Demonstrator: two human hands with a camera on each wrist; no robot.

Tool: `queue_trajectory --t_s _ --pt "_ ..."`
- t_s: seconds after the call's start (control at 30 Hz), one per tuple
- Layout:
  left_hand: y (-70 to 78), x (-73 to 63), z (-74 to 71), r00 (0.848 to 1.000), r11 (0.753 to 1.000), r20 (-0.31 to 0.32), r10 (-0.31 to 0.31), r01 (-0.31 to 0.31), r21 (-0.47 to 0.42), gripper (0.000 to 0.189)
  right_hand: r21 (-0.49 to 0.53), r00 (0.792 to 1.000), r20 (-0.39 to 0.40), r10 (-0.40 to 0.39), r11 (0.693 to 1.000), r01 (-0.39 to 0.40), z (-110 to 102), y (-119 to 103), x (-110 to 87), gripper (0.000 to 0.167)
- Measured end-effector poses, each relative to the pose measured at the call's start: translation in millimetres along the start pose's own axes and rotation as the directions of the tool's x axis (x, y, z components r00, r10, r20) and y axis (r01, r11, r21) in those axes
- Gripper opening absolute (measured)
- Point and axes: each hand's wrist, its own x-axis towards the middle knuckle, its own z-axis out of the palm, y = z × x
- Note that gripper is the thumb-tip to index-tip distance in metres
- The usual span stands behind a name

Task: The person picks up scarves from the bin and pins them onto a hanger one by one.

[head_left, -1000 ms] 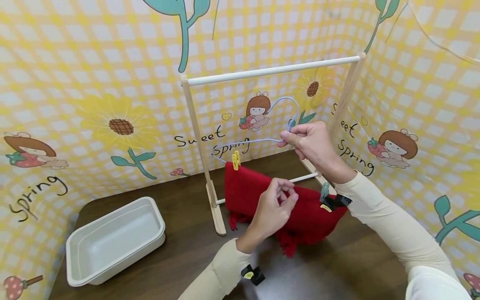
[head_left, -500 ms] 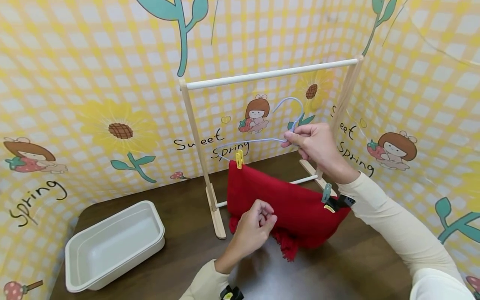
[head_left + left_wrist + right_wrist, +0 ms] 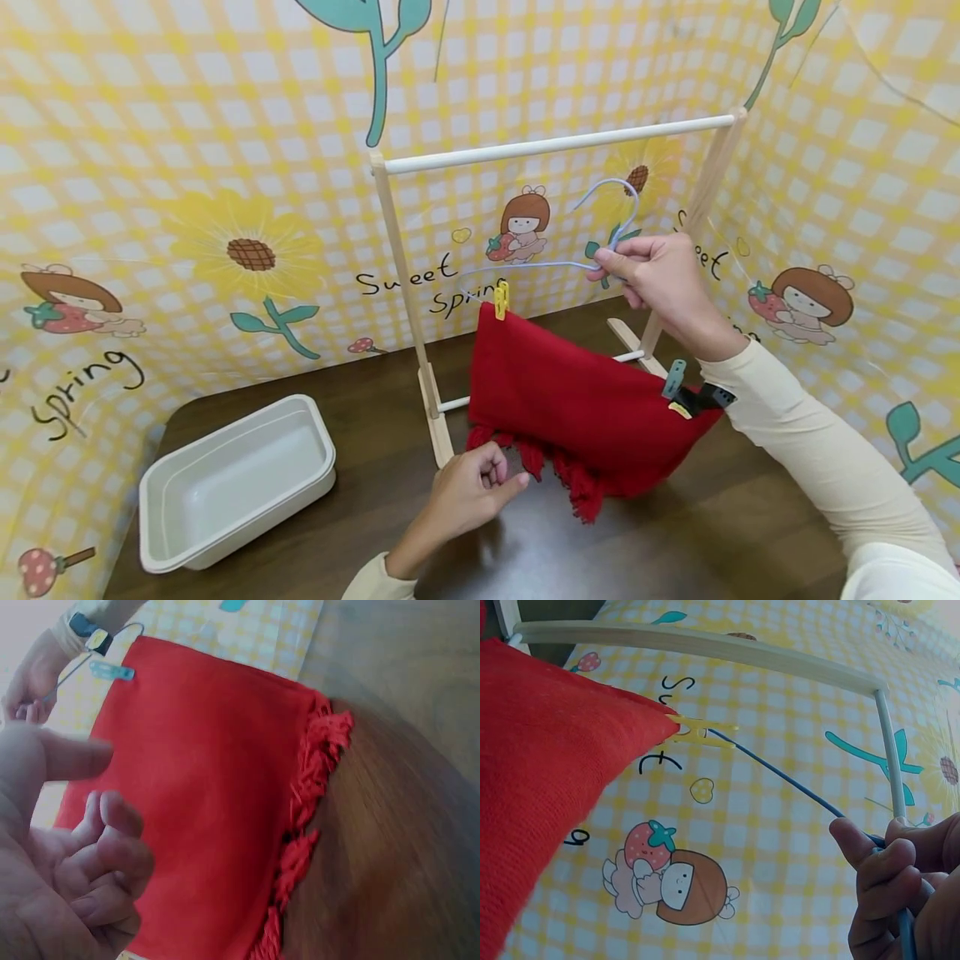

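High on the right, my right hand [image 3: 663, 275] pinches a light-blue wire hanger [image 3: 637, 200] at the base of its hook. The hanger tilts down to the right. From it hangs a red fringed scarf [image 3: 555, 383], folded over. A yellow clothespin [image 3: 502, 300] clips its upper left corner to the wire, seen close up in the right wrist view [image 3: 780, 774]. Toward the right end sits a grey-green clothespin [image 3: 674, 379]. My left hand [image 3: 472, 492] hovers near the fringe at the lower left, fingers loosely curled with nothing in them.
Behind the scarf stands a wooden rack with a white top bar [image 3: 555, 145]. A pale rectangular basin [image 3: 270, 518] rests on the brown tabletop [image 3: 375, 533] at the left. Patterned yellow-check sheets line the back and right side.
My left hand has drawn back down and left, away from the scarf. My right hand has shifted slightly right and up with the hanger, and the scarf moved along.
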Motion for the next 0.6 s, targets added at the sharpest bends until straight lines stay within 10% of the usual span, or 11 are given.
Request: queue_trajectory --t_s 0.6 --pt "-21.5 -23.4 -9.9 0.992 0.995 0.125 -0.001 0.013 -0.095 0.032 0.100 0.998 -0.062 -0.028 0.994 0.035 -23 -14 16.6 0.027"
